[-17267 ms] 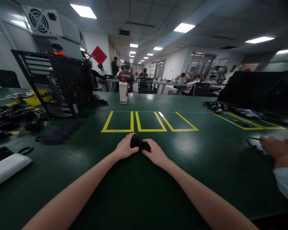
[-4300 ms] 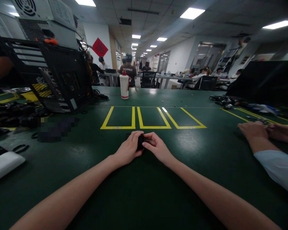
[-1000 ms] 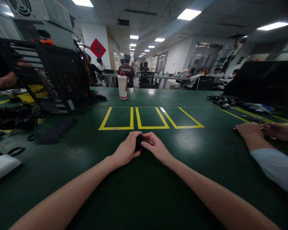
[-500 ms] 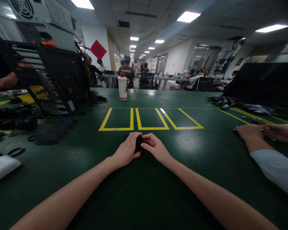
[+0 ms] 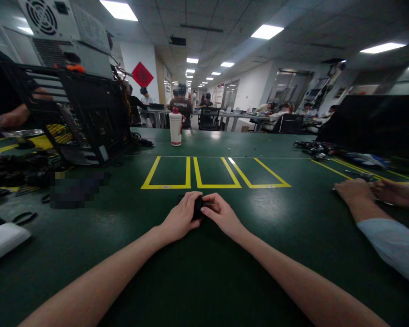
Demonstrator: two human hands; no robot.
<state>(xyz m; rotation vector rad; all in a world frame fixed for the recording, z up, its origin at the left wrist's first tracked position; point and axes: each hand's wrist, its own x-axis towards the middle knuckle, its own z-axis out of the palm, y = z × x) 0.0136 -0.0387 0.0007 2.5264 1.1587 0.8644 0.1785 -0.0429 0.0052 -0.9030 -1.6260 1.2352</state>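
Observation:
A small black object sits between both my hands on the dark green table, just in front of three yellow taped boxes. My left hand wraps round its left side with curled fingers. My right hand pinches its right side with thumb and fingertips. Most of the object is hidden by my fingers, so I cannot tell what it is.
An open black computer case with a grey power supply on top stands at the left, with black parts beside it. A white bottle stands behind the boxes. A co-worker's hands rest at the right. A white slab lies near left.
My hands stay closed on the black object; in the last second the view only tilted slightly. Compared with 17 s ago, the two hands have drawn closer together.

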